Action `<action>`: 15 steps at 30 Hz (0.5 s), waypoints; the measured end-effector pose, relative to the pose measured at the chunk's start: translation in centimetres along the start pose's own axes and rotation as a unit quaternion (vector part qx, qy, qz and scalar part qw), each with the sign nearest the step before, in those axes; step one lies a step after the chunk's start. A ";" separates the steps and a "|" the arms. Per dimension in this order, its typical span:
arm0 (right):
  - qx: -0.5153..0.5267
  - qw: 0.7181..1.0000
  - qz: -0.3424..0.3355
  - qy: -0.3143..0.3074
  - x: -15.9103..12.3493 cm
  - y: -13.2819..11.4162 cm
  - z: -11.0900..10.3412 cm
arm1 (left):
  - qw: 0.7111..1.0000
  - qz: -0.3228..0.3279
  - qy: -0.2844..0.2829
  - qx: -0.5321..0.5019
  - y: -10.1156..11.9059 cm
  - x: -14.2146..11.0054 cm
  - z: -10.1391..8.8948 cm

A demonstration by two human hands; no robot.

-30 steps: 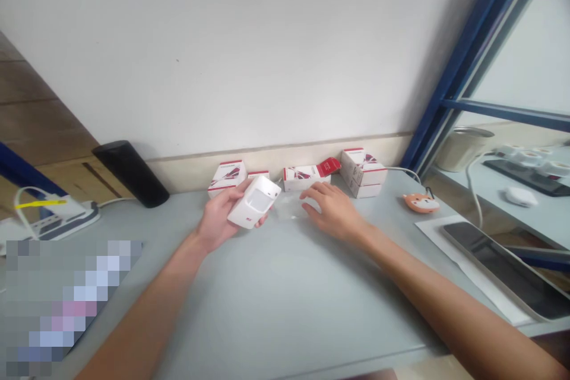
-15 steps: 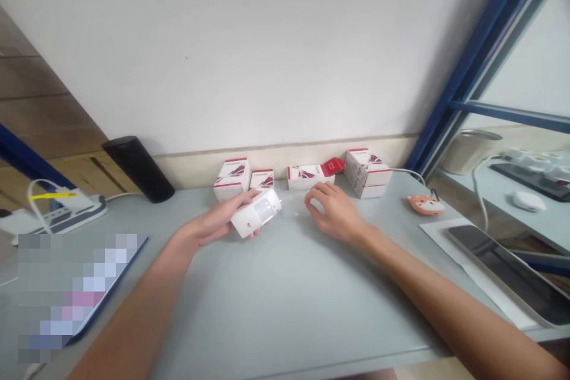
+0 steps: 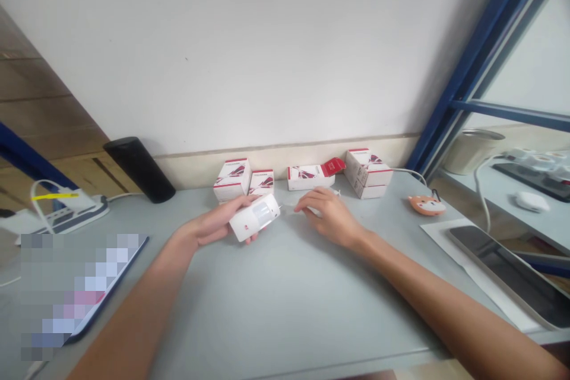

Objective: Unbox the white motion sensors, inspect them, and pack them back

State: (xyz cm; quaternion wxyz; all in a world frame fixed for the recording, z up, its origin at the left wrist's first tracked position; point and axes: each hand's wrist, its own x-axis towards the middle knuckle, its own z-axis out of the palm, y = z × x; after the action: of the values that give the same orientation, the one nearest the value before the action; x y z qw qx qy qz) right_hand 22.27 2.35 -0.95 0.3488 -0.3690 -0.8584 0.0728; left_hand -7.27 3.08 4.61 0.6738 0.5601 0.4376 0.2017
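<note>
My left hand (image 3: 222, 218) is wrapped round a white motion sensor (image 3: 253, 218) with a ribbed pale window and a small red mark. It holds the sensor tilted above the grey tabletop (image 3: 262, 309). A thin piece sticks out from the sensor's right end. Close to that end, my right hand (image 3: 332, 217) has its thumb and forefinger pinched together. Whatever is between those fingertips is too small and pale to name. Behind my right hand lies an open white and red box (image 3: 305, 177) with its red flap to the right.
White and red boxes stand by the wall at left (image 3: 230, 179) and right (image 3: 369, 173). A black cylinder (image 3: 141, 169) leans at the back left. A tablet (image 3: 107, 291) is at left, an orange case (image 3: 426, 205) and a phone (image 3: 503, 264) at right.
My right hand has moved slightly left, towards the sensor's end, still pinched. The sensor in my left hand has shifted slightly down and left.
</note>
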 end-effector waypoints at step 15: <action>0.035 0.991 0.010 0.127 0.0 -1.2 -0.3 | 0.982 0.088 0.001 -0.169 0.3 1.3 2.7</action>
State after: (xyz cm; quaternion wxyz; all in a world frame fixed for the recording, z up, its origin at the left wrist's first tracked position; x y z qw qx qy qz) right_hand 21.73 1.43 -0.28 0.4669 -0.3714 -0.8004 0.0590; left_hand -4.33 2.60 4.42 0.7379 0.4741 0.3469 0.3322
